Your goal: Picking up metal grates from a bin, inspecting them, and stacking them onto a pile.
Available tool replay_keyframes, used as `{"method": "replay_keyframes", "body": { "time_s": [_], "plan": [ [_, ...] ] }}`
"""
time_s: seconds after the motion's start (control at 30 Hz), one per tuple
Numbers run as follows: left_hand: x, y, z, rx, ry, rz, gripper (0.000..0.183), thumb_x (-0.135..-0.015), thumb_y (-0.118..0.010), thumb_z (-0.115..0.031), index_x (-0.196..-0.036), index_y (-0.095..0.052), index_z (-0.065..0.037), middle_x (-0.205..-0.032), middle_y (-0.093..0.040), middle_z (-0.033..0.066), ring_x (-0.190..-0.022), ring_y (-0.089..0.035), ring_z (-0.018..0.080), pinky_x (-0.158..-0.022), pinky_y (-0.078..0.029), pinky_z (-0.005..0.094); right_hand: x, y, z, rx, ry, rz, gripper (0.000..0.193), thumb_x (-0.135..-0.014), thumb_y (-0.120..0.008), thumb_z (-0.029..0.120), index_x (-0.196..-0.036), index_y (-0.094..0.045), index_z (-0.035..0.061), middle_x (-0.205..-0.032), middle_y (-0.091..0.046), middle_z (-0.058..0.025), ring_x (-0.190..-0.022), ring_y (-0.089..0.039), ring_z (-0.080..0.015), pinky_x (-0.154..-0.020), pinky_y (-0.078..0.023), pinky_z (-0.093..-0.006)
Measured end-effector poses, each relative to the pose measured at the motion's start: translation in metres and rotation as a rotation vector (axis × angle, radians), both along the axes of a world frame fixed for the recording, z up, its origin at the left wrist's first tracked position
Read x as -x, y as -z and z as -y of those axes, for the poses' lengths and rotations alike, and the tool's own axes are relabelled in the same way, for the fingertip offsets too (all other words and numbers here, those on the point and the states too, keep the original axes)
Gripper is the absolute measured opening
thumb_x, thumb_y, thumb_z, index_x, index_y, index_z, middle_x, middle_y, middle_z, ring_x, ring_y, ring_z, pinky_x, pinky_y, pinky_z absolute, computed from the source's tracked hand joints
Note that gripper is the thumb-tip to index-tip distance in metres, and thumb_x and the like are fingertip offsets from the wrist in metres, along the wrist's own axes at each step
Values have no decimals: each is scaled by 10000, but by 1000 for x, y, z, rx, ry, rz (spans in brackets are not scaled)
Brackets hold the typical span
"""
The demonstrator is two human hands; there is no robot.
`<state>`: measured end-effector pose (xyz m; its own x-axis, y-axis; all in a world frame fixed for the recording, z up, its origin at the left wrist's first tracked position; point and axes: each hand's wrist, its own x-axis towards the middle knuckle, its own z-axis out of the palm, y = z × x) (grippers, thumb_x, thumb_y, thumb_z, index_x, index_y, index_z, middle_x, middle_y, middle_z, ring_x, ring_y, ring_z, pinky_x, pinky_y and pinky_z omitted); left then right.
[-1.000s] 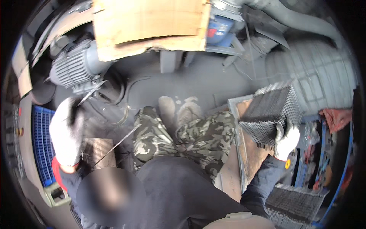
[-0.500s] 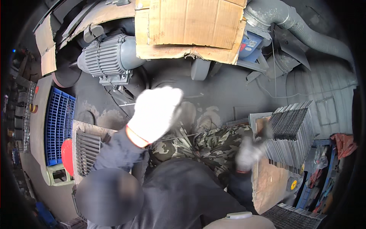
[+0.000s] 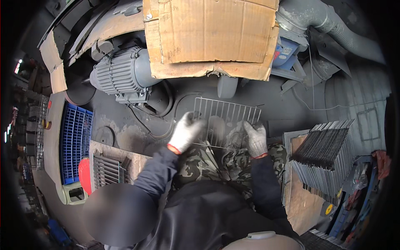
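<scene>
A rectangular wire grid rack is held flat in front of my knees, above camouflage trousers. My left hand, in a white knit glove with a red cuff, grips the rack's left edge. My right hand, in a grey knit glove, grips the rack's right lower corner. Both sleeves are dark.
A tall stack of dark wire racks leans on a wooden board at my right. A few racks lie on a board at my left, beside a blue plastic crate. A grey electric motor and cardboard sheets sit ahead.
My left hand has come down from in front of the camera onto the rack. My right hand left the stack at the right, and both now hold one rack.
</scene>
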<state>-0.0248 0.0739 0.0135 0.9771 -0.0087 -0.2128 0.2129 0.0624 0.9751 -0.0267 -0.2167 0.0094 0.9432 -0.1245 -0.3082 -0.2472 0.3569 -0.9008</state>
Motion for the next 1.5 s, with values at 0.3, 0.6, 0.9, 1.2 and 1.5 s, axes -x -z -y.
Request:
{"method": "replay_keyframes", "body": {
  "time_s": [0.3,0.6,0.9,1.2,1.5],
  "plan": [
    [-34,32,62,2,40,-95,346,-1029,-728,-183,-1232,-586,58,-989,-717,82,-772,-672,127,-670,-567,267,-28,-4,49,96,12,-8,146,-986,-719,38,-1124,-720,-10,-981,-774,-79,-774,-733,-174,-738,-616,-303],
    [-20,18,0,145,-141,-246,274,-1055,-694,-205,-1161,-529,-14,-823,-657,69,-630,-627,141,-574,-547,308,-43,1,-26,242,-150,-75,203,-964,-758,59,-1158,-727,8,-1011,-761,-33,-833,-692,-127,-744,-557,-285],
    [-27,74,44,-46,-80,-174,466,-1003,-751,-257,-1278,-543,57,-1001,-689,118,-874,-689,182,-772,-579,312,-46,7,36,165,-195,-92,230,-988,-706,22,-1215,-725,-1,-1100,-773,-90,-939,-730,-160,-844,-602,-311],
    [-33,12,31,-87,-66,-146,388,-1032,-703,-185,-1317,-520,4,-951,-676,92,-723,-641,133,-600,-567,302,-41,29,12,190,-87,-20,239,-985,-700,40,-1218,-723,-7,-1102,-763,-62,-878,-710,-156,-779,-579,-298],
    [-23,49,28,94,-281,-138,276,-1047,-711,-204,-1180,-568,-9,-790,-664,35,-576,-613,125,-527,-524,281,-57,9,-10,186,-169,-12,185,-971,-753,91,-1131,-761,-2,-976,-769,-43,-767,-680,-118,-709,-560,-289]
  ]
}}
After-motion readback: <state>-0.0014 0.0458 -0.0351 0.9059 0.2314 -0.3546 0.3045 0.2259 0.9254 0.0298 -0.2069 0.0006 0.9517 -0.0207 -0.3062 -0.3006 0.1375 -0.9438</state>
